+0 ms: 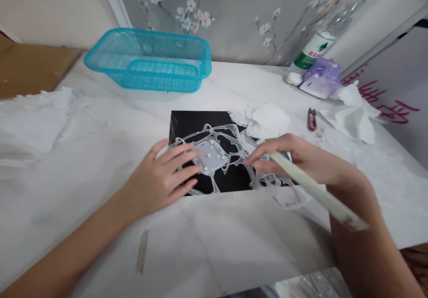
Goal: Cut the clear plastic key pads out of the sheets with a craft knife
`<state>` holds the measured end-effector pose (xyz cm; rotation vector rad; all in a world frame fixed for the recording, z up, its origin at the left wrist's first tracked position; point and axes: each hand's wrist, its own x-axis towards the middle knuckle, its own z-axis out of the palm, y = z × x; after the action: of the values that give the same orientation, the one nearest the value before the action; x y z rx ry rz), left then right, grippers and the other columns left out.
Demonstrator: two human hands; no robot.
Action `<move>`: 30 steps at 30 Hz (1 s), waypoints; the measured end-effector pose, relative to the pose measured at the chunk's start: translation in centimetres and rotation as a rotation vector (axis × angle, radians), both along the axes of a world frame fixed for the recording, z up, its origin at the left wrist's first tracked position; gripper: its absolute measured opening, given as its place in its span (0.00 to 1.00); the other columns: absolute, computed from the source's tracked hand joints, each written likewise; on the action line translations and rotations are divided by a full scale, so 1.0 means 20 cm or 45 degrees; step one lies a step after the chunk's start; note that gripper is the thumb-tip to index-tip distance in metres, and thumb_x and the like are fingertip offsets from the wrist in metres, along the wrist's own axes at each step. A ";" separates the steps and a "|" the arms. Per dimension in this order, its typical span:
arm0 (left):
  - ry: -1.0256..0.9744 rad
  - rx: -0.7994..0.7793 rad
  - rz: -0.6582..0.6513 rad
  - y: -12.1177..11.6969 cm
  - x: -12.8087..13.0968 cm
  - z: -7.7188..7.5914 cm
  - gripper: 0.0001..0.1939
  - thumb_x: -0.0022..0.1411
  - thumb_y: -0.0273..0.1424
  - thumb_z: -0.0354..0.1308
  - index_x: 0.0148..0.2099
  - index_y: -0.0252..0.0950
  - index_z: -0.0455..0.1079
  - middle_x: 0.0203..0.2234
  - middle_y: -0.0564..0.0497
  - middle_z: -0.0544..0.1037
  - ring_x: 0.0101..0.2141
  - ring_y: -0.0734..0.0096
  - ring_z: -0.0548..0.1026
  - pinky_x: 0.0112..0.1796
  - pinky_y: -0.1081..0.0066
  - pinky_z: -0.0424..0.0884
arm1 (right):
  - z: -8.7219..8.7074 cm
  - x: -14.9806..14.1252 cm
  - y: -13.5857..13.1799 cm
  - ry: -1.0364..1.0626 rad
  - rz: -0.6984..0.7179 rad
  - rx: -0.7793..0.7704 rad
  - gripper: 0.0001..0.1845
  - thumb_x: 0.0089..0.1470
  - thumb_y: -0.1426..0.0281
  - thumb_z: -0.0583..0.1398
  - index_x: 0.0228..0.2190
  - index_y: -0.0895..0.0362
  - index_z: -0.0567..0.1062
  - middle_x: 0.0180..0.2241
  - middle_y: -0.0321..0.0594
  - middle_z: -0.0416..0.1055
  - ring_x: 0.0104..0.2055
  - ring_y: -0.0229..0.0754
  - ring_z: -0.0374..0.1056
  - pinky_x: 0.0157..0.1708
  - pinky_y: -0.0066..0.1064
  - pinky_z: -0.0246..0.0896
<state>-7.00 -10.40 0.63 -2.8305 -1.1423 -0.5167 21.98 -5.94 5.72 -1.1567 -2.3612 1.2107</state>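
My left hand point(167, 173) lies with fingers spread, their tips on the left edge of a translucent, rounded plastic-like piece point(210, 155) dotted with small white spots. Thin, clear, web-like strips surround this piece on a black board point(190, 122). At the board's right side, my right hand point(284, 153) is closed around a long, slim, cream-coloured stick-like tool point(314, 186). Its rear end slants down toward my forearm; the working tip is hidden by my fingers. More tangled clear strips point(270, 180) lie beneath my right hand. Several white, flat rounded pieces point(267, 117) are heaped behind it.
A blue plastic basket point(160, 84) stands at the back. Small pink-handled snips point(312, 119) lie to the right, near crumpled white tissue point(354, 119), a purple pack point(323, 77) and a water bottle point(321, 43). White sheet-like material point(36, 119) covers the left of the table.
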 end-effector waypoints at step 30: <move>0.177 -0.412 0.126 -0.13 0.10 -0.05 0.30 0.64 0.51 0.45 0.65 0.48 0.54 0.65 0.36 0.49 0.64 0.43 0.48 0.54 0.44 0.57 | -0.19 -0.36 -0.10 0.043 -0.099 0.327 0.08 0.57 0.70 0.56 0.27 0.58 0.67 0.19 0.31 0.65 0.20 0.30 0.57 0.22 0.23 0.49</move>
<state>-4.91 -12.99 -0.37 -2.9901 -1.4445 -0.1354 14.86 -7.84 1.97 -1.1212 -2.3389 0.8640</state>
